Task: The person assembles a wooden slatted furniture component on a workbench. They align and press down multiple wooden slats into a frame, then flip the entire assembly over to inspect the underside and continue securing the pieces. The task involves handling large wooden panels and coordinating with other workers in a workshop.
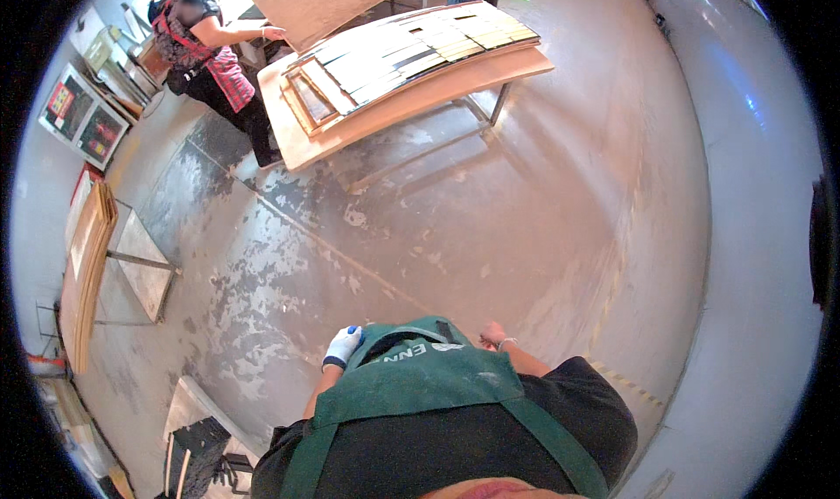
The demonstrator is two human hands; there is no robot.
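The person's left hand (343, 347), in a white-and-blue glove, is by the left edge of the green apron (429, 381) on their front; the right hand (495, 334) (bare, a band at the wrist) is beside its right edge. I can't tell whether either is open or closed. Far off, a co-worker (210, 53) stands left of a bench (306, 149) bearing pale strips (376, 70).

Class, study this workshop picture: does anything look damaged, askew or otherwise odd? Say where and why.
The floor, left of centre, is blotchy, perhaps from worn coating. Also, the camera wearer's left hand has a white glove while the right hand looks bare: oddly mismatched.
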